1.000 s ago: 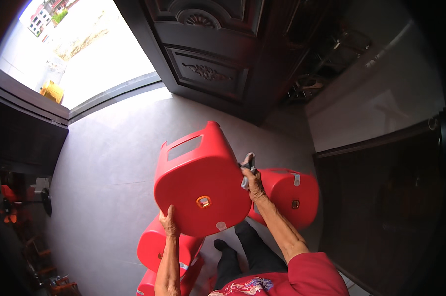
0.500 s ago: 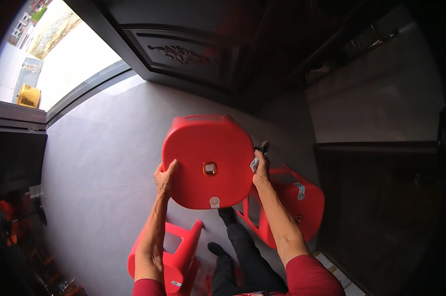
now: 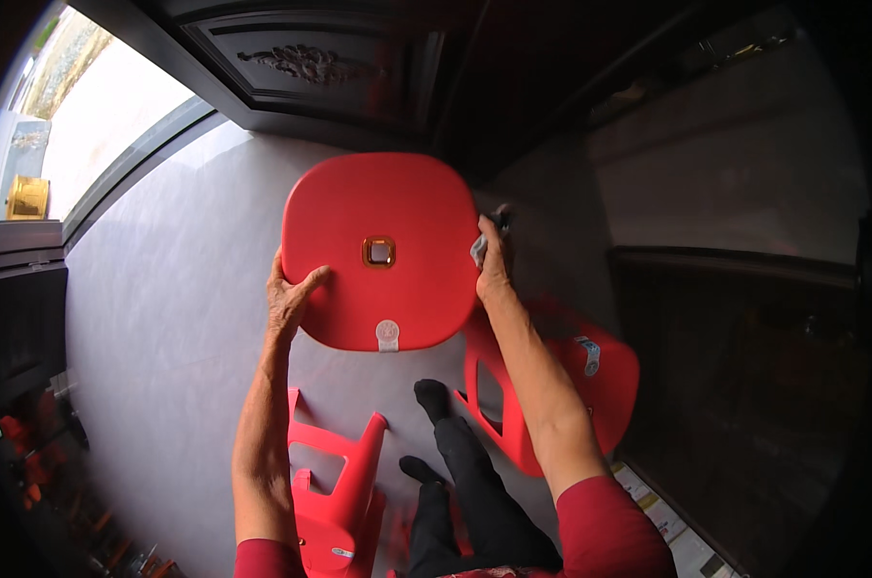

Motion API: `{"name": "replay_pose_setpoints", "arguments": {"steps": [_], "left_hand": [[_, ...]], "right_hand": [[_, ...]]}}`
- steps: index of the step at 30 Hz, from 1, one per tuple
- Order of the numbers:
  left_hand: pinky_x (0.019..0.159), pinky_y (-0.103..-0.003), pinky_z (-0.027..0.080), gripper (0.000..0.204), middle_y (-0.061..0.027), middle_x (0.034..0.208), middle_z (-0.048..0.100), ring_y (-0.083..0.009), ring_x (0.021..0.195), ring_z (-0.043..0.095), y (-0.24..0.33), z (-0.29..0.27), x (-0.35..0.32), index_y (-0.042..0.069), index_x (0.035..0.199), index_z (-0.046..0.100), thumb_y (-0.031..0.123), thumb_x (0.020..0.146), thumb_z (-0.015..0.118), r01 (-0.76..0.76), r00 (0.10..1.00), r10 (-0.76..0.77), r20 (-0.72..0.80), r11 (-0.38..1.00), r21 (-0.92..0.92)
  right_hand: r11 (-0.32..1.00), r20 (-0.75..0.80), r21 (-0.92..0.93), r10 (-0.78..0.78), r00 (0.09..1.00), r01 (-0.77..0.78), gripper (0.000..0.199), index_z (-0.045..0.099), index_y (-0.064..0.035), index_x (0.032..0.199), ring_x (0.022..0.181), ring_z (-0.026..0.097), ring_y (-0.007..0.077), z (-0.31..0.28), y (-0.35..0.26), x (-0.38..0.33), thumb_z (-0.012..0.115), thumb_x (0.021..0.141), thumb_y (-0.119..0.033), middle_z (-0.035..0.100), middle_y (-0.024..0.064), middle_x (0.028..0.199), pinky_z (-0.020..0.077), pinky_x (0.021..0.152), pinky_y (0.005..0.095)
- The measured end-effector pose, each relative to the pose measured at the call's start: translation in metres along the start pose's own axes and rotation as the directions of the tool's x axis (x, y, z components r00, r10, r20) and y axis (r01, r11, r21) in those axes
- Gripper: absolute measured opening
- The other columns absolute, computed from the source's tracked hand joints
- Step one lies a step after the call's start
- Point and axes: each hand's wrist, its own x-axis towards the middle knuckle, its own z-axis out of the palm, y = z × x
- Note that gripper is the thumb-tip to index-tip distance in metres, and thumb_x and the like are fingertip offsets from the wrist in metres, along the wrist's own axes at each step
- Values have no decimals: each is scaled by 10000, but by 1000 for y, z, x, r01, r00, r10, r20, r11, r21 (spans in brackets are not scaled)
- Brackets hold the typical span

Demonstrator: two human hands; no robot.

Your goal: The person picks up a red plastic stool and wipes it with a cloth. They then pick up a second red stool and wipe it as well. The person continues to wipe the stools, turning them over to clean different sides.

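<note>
A red plastic stool (image 3: 412, 299) is held out in front of me, its rounded seat facing up. At the seat's centre is a small square hole with a gold-coloured rim, and a pale round sticker sits by the near edge. My left hand (image 3: 290, 301) grips the left edge, thumb on top and fingers hidden below. On the opposite edge, my right hand (image 3: 494, 262) is closed, with a crumpled grey cloth (image 3: 479, 250) between it and the seat. The stool's legs are out of sight beneath the seat.
Two more red stools lie tipped on the grey floor (image 3: 166, 318): one stool (image 3: 605, 385) by my right forearm, another stool (image 3: 354, 482) beside my left forearm. My feet stand between them. A dark carved door (image 3: 330, 72) rises ahead, and a bright doorway opens at far left.
The held stool has moved away from me and slightly left, with both hands on it. Its seat has tilted, hiding the far side that showed before.
</note>
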Motion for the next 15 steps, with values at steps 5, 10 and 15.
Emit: {"name": "replay_pose_setpoints", "arguments": {"steps": [5, 10, 15], "left_hand": [[948, -379, 393, 806, -189, 1254, 434, -301, 1149, 445, -30, 11, -23, 22, 1328, 333, 327, 710, 752, -154, 917, 313, -247, 850, 504], [902, -382, 406, 734, -208, 1231, 431, -302, 1080, 467, -48, 5, -85, 9, 1325, 331, 300, 763, 702, 28, 954, 94, -285, 918, 396], [817, -356, 449, 574, -195, 1127, 497, -265, 969, 526, -143, -17, -211, -16, 1239, 407, 254, 800, 660, 112, 986, -70, -151, 949, 294]], "right_hand": [[884, -16, -397, -277, 961, 248, 262, 560, -83, 811, 563, 495, 106, 4, -19, -3, 648, 761, -325, 540, -1, 673, 413, 512, 260], [245, 269, -852, -554, 788, 463, 327, 528, 10, 993, 818, 565, 319, -53, -62, -38, 603, 771, -218, 584, 193, 892, 443, 711, 389], [-290, 327, -943, -722, 609, 163, 443, 502, -44, 1146, 1136, 409, 362, -181, -85, -139, 641, 740, -156, 424, 180, 1251, 345, 934, 448]]}}
